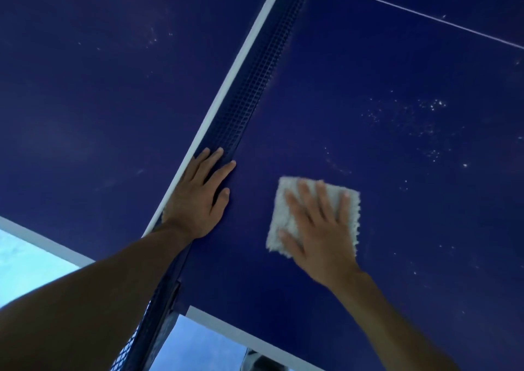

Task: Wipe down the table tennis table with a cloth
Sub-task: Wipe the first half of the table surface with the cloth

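The dark blue table tennis table (pixel 382 67) fills most of the view. Its net (pixel 255 87), with a white top band, runs from the lower left up to the top centre. My left hand (pixel 198 194) rests on the net near its lower end, fingers straight. A folded white fluffy cloth (pixel 283 211) lies on the table half to the right of the net. My right hand (pixel 320 229) presses flat on the cloth with spread fingers. White dust specks (pixel 431 107) dot the surface to the upper right of the cloth.
A thin white centre line (pixel 425 16) crosses the table at the upper right. The table's white edge line (pixel 255 336) runs along the bottom, with pale floor (pixel 28 263) beyond it at the lower left. The net's post bracket (pixel 170 308) sits at the table edge.
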